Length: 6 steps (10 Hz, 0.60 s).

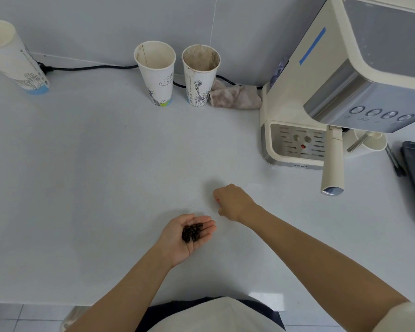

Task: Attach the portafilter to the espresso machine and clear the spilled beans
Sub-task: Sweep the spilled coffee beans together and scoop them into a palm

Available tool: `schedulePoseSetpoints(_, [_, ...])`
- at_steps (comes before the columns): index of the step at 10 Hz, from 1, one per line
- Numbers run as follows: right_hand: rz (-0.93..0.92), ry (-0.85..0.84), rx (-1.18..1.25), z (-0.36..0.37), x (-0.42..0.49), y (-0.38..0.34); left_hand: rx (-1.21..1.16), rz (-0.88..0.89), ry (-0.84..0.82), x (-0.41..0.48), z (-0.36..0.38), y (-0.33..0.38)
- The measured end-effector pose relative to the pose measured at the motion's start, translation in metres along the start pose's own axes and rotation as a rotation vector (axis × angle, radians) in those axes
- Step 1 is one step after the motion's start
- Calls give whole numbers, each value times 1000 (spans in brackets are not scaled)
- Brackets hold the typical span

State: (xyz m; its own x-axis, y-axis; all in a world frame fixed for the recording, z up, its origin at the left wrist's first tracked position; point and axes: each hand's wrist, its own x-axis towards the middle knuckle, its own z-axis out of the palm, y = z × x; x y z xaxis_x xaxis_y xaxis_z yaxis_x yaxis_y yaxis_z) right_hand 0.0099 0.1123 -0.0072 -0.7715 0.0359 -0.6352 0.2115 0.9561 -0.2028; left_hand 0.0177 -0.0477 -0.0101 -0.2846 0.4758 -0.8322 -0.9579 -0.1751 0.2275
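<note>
- Fingers of left hand [188, 233] spread, palm up, cupping a small pile of coffee beans [192, 232] above the counter [94, 176].
- Right hand [233, 202] just beside it, knuckles up, fingers curled under; whether they pinch anything cannot be told.
- Two stained paper cups [175, 73] stand at the back wall.
- Portafilter [332, 161] sits locked in espresso machine [321, 92], handle pointing forward, far right.

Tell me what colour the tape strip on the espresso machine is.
Blue, a slanted tape strip on the cream espresso machine; head view.
</note>
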Motion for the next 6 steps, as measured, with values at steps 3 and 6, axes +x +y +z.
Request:
schedulePoseSetpoints(3, [32,3,-70,2,-8,-5,8,12,2,0,3,-1])
schedulePoseSetpoints(6, [64,45,26,1,-16,2,17,18,-3,1,4,-1])
